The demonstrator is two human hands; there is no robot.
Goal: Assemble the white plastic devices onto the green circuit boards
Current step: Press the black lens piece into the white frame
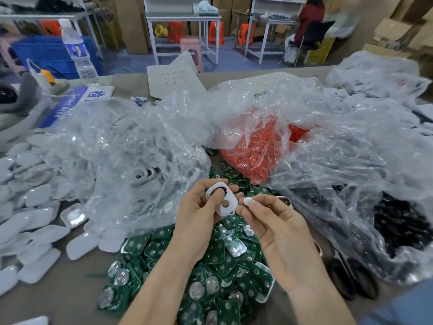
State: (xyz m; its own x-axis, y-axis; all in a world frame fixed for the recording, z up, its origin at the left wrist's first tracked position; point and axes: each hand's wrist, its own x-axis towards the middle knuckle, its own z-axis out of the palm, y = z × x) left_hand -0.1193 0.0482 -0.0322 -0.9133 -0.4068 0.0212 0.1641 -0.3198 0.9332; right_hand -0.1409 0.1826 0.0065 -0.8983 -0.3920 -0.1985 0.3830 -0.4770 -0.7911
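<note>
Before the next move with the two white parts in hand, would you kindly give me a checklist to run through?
1. White housing gripped securely by the left hand: ok, fingers and thumb curl round it.
2. Small white piece pinched in the right hand: ok.
3. Housing's inner face turned up: ok, its red ring shows.
4. Piece not yet seated: ok, it sits just beside the housing's right edge.
5. Green circuit boards to hand: ok, piled under both hands.
6. Board already inside the housing: cannot tell.
</note>
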